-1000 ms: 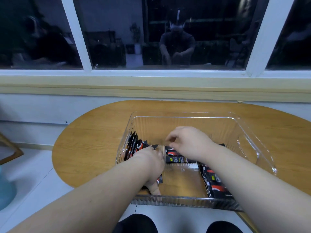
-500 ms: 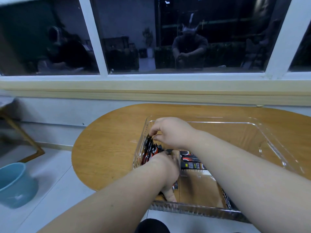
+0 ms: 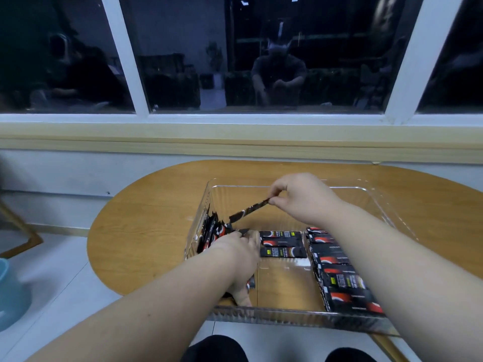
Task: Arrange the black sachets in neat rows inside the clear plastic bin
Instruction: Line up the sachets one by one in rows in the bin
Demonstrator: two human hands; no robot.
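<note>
The clear plastic bin stands on a round wooden table. My right hand pinches one end of a black sachet and holds it tilted above the bin's left part. Down inside the bin's left side, my left hand rests against a standing row of black sachets that leans on the left wall; its fingers are partly hidden. Three sachets lie flat in the middle. Another row of sachets lies along the right side, partly under my right forearm.
A window with white frames and a sill runs behind the table. A light blue bucket stands on the tiled floor at the far left, near a wooden leg. My knees show below the bin.
My right hand has lifted a single sachet out of the left row and now holds it up by its end. My left hand stays by that row. The camera shifted slightly.
</note>
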